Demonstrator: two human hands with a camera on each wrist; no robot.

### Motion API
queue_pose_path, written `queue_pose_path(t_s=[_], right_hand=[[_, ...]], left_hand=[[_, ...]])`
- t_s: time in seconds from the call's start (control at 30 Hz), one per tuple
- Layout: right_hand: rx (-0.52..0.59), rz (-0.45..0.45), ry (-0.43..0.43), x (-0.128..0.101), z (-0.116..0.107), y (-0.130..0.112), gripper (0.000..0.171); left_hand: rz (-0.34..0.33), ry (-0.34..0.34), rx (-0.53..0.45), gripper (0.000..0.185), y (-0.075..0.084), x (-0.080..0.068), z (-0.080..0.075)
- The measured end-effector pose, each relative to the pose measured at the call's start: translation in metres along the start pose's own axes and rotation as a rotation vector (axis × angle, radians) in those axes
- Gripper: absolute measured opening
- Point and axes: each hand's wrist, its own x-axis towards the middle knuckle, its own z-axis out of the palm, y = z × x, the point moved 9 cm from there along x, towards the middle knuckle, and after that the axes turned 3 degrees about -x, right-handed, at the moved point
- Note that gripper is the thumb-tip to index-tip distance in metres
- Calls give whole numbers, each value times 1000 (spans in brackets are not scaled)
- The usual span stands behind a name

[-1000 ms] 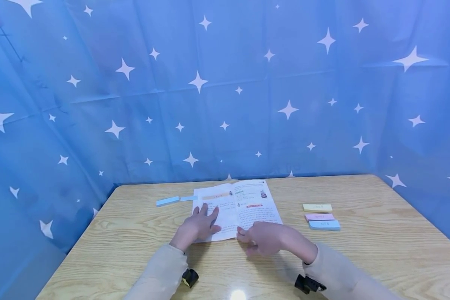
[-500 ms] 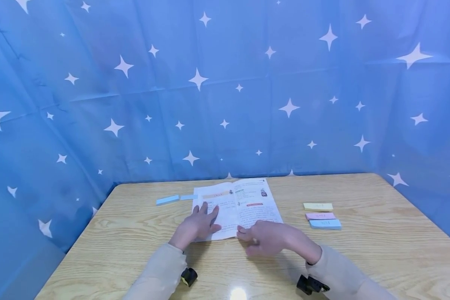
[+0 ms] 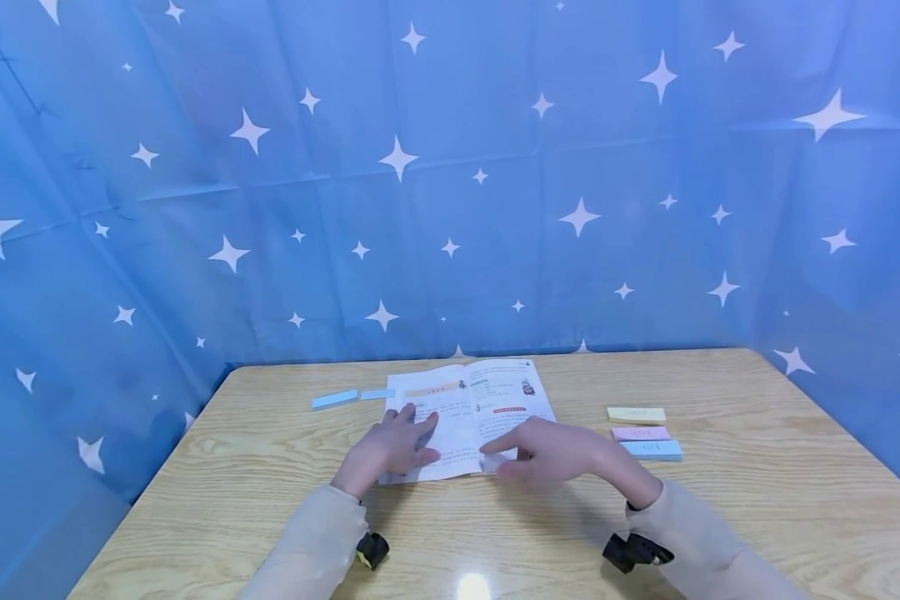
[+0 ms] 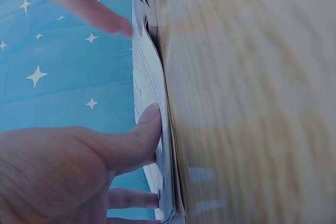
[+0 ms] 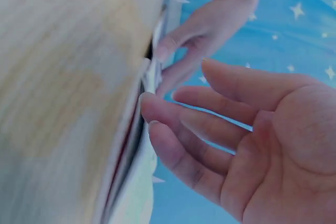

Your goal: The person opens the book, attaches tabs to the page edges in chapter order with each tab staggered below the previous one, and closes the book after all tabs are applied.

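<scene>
**Open wood before the fingers, notes on both flanks**

Left of the left hand's fingers, two blue note strips lie on the table. Right of the right hand's fingers, three stacked sticky pads block; the curtain walls in beyond.

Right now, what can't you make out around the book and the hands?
- Book text: too small to read in the head view, edge-on in both wrist views.
- Writing on the yellow note, pink note and blue note: too small, head view.
- Page under the left hand: covered by the palm.
- Whether the right hand touches the page: unclear; fingertips blurred against the page edge.
</scene>
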Motion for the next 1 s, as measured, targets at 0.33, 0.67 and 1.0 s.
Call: queue_pose_path(t_s=[0.33, 0.67, 1.0], right_hand=[[-74, -10, 161, -16, -39, 7, 30], [-90, 84, 270, -42, -72, 27, 30], [-113, 161, 330, -69, -97, 52, 28]], left_hand=[[-6, -1, -1, 62, 1, -1, 0], [1, 9, -6, 63, 2, -1, -1], [-1, 11, 2, 63, 2, -2, 0]])
